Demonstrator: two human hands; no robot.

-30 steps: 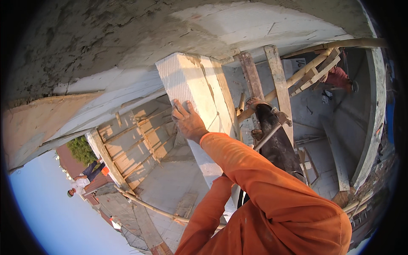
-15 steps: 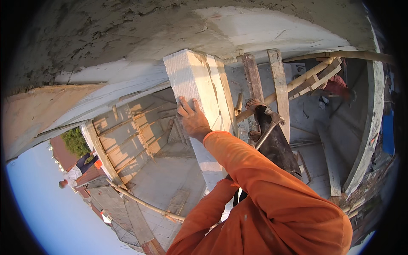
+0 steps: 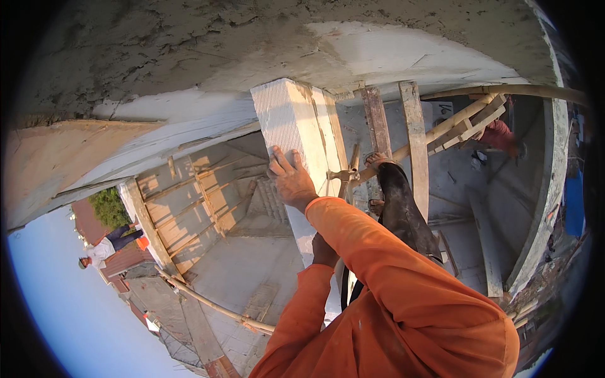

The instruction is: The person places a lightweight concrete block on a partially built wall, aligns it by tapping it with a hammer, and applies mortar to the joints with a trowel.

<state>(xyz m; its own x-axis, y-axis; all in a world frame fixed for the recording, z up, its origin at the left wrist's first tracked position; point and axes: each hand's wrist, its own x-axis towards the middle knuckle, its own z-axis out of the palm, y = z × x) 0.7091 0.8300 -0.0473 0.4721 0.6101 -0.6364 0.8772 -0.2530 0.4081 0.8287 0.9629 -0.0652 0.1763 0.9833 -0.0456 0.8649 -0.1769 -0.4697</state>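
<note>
My right hand lies with spread fingers on the ribbed face of a pale concrete column. Its orange-sleeved forearm crosses over my left arm. Partly hidden beneath that forearm, my left hand is closed around a claw hammer; most of the handle is covered by the sleeve. The hammer's head is close against the column's right side, along which a wooden board runs. Whether it touches is unclear.
My bare foot is by a bamboo pole and upright planks. Overhead is a rough cement surface. A wooden frame stands left. One person is far left; another's red sleeve shows at right.
The hammer has swung left from over my dark trouser leg to the column's side. My left hand has come more into sight. My right hand keeps its place on the column.
</note>
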